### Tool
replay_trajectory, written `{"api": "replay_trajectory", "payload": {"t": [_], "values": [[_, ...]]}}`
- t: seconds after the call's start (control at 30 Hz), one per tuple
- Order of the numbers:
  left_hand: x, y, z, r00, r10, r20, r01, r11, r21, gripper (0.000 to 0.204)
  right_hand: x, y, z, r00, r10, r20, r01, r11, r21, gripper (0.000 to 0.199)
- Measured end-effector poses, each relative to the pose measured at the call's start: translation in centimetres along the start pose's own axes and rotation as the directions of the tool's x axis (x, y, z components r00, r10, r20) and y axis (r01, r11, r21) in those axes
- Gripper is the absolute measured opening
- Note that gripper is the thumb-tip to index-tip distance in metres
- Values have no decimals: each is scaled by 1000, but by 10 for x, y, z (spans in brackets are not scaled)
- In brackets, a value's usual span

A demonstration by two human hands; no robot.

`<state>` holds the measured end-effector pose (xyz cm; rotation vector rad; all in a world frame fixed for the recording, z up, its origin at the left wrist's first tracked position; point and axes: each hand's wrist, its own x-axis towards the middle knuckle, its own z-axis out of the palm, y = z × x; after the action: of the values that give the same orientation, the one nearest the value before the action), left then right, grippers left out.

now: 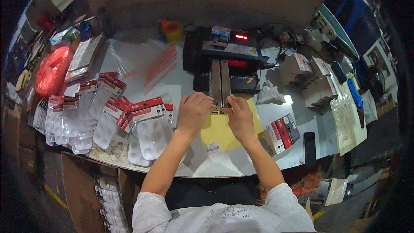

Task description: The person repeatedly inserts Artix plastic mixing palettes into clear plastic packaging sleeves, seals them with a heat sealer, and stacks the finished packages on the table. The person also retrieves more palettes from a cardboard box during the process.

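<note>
My left hand (pixel 195 111) and my right hand (pixel 241 116) flank the near end of a pair of narrow metal rails (pixel 221 80). The fingers of each are closed at the rail ends; whatever they pinch is too small to make out. The rails run out from a black machine (pixel 233 54) with a red lit display. Under both hands lies a yellow sheet (pixel 224 133), with a white barcode label (pixel 212 147) at its near edge.
To the left lie several white plastic palettes (pixel 153 136) with red header cards, beside a red plastic bag (pixel 54 71). On the right are a stack of red-and-white cards (pixel 282 133), a phone (pixel 309 149), crumpled white tissue (pixel 270 93) and piled card stacks (pixel 319 88).
</note>
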<state>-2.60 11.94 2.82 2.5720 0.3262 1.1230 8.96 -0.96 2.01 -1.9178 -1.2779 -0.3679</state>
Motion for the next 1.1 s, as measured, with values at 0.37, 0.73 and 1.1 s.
{"api": "replay_trajectory", "payload": {"t": [0.37,0.73,1.1], "values": [[-7,3,11,992,49,-117,-41,996,75,11,-5,-9,-19,983,177,-57,-170,979,112,22],[-37,21,20,992,-8,-122,28,987,161,13,-31,-11,-14,985,170,17,-170,972,162,12],[-89,68,-25,1000,-21,-18,20,996,-88,15,80,14,-28,998,-17,-66,23,996,90,8]]}}
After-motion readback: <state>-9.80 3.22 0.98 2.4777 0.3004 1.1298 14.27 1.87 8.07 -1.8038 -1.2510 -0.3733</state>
